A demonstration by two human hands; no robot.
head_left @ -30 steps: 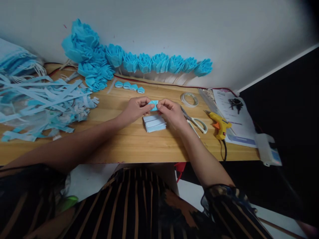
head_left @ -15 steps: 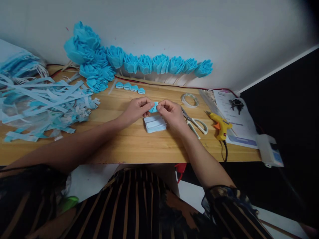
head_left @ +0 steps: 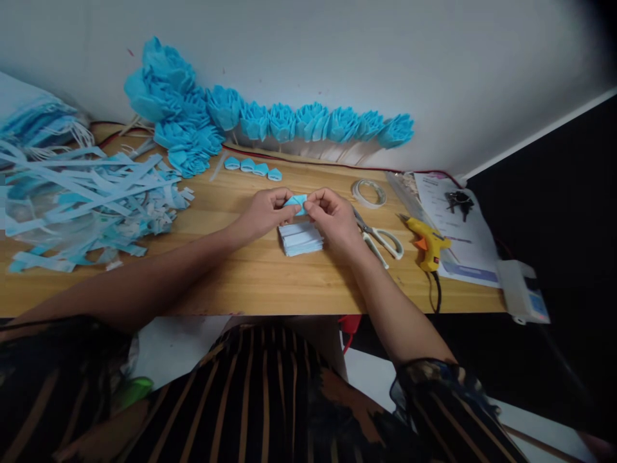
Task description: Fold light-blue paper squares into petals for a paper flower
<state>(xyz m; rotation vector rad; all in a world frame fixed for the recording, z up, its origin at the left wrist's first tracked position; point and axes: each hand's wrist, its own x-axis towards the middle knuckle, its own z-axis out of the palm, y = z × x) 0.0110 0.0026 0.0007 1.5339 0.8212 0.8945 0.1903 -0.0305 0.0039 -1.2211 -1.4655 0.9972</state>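
Between my fingertips is a small folded blue piece (head_left: 297,202), just above a stack of pale cut pieces (head_left: 301,238) on the wooden table (head_left: 231,283). My left hand (head_left: 265,212) pinches its left side, and my right hand (head_left: 332,215) grips its right edge. Several folded blue petals (head_left: 247,165) lie in a short row behind my left hand. White-handled scissors (head_left: 380,239) rest open beside my right hand, partly hidden by it.
Blue flowers (head_left: 312,122) line the wall. Strips and scraps (head_left: 96,199) cover the left side, near stacked masks (head_left: 38,122). At right are a tape roll (head_left: 369,193), yellow glue gun (head_left: 427,243), printed paper (head_left: 446,222), keys (head_left: 459,202) and a white box (head_left: 522,290).
The blue piece has been turned and now shows a wider folded face with a diagonal crease. Both hands stay pinched on it in nearly the same place.
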